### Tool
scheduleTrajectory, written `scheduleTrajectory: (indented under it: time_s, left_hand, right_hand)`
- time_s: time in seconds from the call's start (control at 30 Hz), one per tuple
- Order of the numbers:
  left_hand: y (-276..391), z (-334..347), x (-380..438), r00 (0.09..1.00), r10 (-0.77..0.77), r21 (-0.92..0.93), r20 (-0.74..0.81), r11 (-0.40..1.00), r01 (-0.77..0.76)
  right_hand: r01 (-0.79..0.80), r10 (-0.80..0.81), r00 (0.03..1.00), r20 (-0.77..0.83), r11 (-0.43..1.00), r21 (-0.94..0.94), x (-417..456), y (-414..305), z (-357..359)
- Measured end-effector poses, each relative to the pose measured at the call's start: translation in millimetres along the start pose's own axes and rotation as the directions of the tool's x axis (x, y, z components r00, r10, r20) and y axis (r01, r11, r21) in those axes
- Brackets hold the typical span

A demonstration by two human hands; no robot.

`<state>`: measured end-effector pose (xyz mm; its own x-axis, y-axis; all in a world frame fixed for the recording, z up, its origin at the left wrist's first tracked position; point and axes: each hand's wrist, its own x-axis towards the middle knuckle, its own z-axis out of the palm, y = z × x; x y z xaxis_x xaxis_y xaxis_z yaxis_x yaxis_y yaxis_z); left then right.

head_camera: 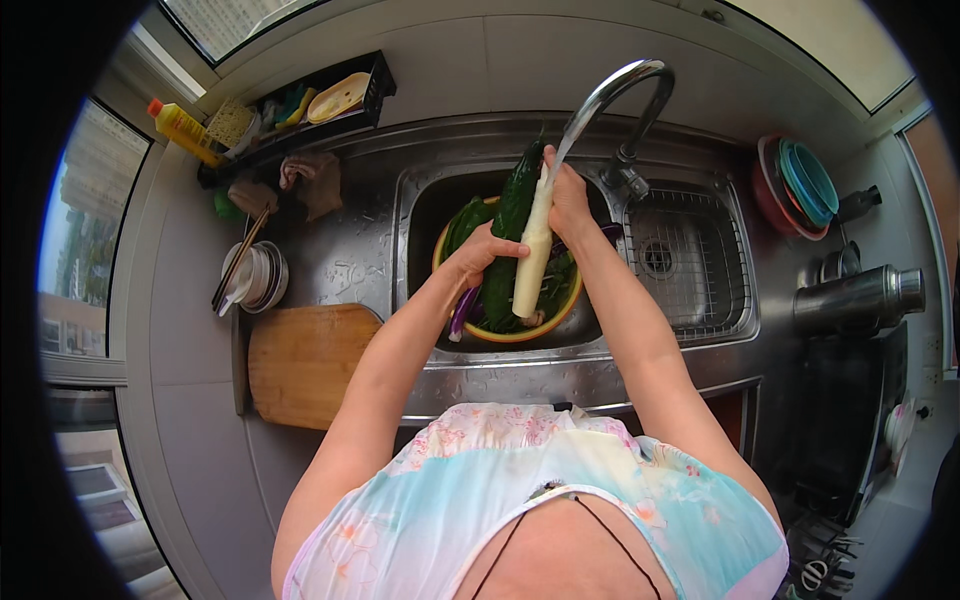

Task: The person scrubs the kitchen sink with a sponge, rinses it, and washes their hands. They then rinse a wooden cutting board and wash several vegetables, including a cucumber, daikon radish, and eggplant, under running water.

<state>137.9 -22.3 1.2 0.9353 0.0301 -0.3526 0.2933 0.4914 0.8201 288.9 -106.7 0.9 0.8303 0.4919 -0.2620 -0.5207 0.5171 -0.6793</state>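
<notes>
My right hand [568, 196] grips the upper end of a long, pale, peeled vegetable stem [532, 274] under running water from the faucet [626, 71]. Beside it, a dark green cucumber [516, 199] slants the same way. My left hand [480, 253] is closed around the cucumber's middle, its thumb reaching across to the stem; its fingers are partly hidden. Below both hands, a yellow-rimmed bowl [551, 328] stands in the left sink basin [589, 319]. It contains green peppers [466, 219], leafy greens [559, 285] and purple eggplants [463, 315], one sticking out over the front rim.
A wire rack [694, 300] lines the right basin. Left of the sink are a wooden cutting board [311, 360], stacked bowls [262, 281] with chopsticks [244, 255], and cloths [311, 180]. Colored plastic basins [799, 184] and a metal flask [855, 300] stand at right.
</notes>
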Motion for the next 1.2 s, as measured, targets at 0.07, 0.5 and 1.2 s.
scheduleTrajectory:
  time_s: [0.07, 0.5, 1.2]
  left_hand:
    - [-2, -1, 0, 1.000, 0.012, -0.040, 0.014, 0.999, -0.011]
    - [4, 25, -13, 0.973, 0.231, 0.490, -0.006, 0.849, -0.199]
    - [-5, -14, -14, 0.994, 0.077, -0.020, -0.073, 0.997, -0.078]
  right_hand:
    - [0.013, -0.002, 0.978, 0.206, 0.999, -0.050, -15, -7, -6]
    - [0.153, -0.046, 0.949, 0.312, 0.933, -0.325, -65, -28, -19]
    - [0.006, 0.024, 0.967, 0.254, 0.993, -0.114, 6, -38, 39]
